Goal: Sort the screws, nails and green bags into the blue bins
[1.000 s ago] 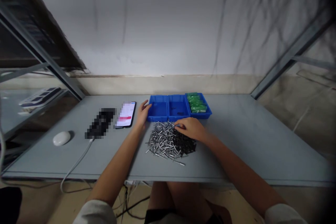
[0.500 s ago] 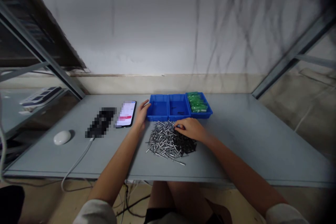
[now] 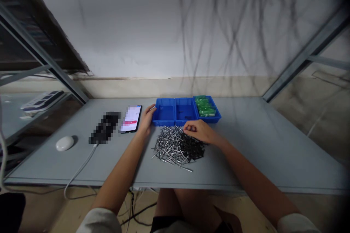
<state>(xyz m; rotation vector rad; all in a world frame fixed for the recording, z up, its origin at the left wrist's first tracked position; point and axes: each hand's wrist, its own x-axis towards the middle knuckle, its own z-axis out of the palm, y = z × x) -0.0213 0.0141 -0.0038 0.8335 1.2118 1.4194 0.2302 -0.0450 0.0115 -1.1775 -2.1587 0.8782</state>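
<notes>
Resting left hand [image 3: 147, 119], fingers spread, at blue tray [image 3: 164, 123] rim; right hand [image 3: 197, 131] curled over metal pins [image 3: 169, 148], pinch unclear.

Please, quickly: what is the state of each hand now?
Left hand: partly open at the blue tray; cannot tell if it holds anything.
Right hand: closed at the edge of the metal pin pile; contents hidden.

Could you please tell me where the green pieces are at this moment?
In the head view, the green pieces sit in the rightmost of the three blue bins, just beyond the person's right hand and the pile of metal pins.
</notes>
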